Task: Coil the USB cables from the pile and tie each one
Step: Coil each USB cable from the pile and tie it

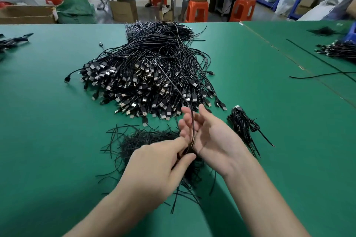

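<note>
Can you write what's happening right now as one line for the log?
step: coiling | left hand: pinching cable | right hand: open, cable across palm | pile: large | coiled cable: right of hands

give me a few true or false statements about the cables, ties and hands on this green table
1. A big cable pile lies beyond the hands. True.
2. The left hand pinches a cable that runs up to the pile. True.
3. The right hand is a closed fist. False: its palm is open, fingers spread.
4. The loose ties lie right of the right hand. False: they lie under and left of the hands.
5. A coiled cable lies right of the right hand. True.
</note>
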